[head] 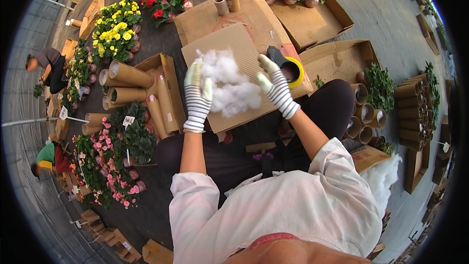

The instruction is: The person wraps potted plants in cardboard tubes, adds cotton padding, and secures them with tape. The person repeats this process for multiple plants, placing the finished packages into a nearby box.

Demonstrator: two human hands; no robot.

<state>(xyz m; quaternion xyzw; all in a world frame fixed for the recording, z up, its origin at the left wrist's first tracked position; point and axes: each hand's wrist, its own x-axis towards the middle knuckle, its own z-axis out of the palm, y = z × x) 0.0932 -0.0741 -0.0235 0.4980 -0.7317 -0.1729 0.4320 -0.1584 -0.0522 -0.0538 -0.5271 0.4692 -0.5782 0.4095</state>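
Two loose clumps of white fibre stuffing (236,97) lie on a sheet of corrugated cardboard (234,40) before me. My left hand (197,90), in a striped knit glove with a pale coated palm, is at the left edge of the stuffing. Its thumb stands apart from the fingers, and no grip shows. On the other side, my right hand (276,87) wears a matching glove and hovers by the sheet's right edge, fingers spread and holding nothing. Just beyond it, a black tape dispenser (277,57) with a yellow-rimmed roll (301,71) rests on a large cardboard box (205,14).
Two short cardboard tubes (226,3) stand on the box's far side. At left, an open carton (170,91) holds longer tubes; more tubes (362,124) are stacked right. Potted yellow flowers (115,36) and pink begonias (113,176) line the left. Two people (49,66) work farther off.
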